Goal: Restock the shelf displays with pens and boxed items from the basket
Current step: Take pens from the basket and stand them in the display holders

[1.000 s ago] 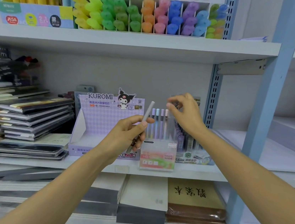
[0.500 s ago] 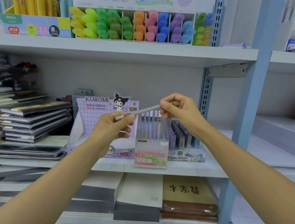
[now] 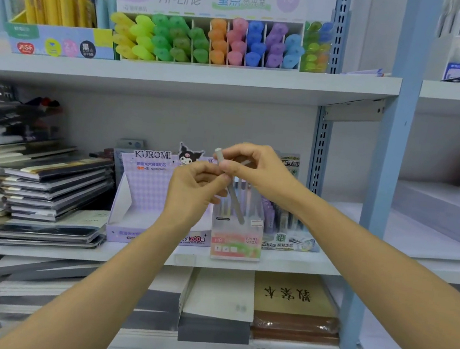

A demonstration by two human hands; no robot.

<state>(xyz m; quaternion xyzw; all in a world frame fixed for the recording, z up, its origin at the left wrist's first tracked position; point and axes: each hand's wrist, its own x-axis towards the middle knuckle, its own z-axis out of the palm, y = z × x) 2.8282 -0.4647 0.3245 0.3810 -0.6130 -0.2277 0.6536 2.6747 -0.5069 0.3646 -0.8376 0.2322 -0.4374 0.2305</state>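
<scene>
One grey pen [image 3: 234,201], held in front of the clear pen display box [image 3: 237,233] on the middle shelf [image 3: 284,265]. Half a second ago it lay near-horizontal, stretched between two separated hands; now tilted steeply, cap end up-left, tip low over the box. Left hand [image 3: 192,190]: fingers closed narrowly on the barrel. Right hand [image 3: 255,168]: pinched on the upper end, touching the left. Kuromi display box [image 3: 145,193] just left.
</scene>
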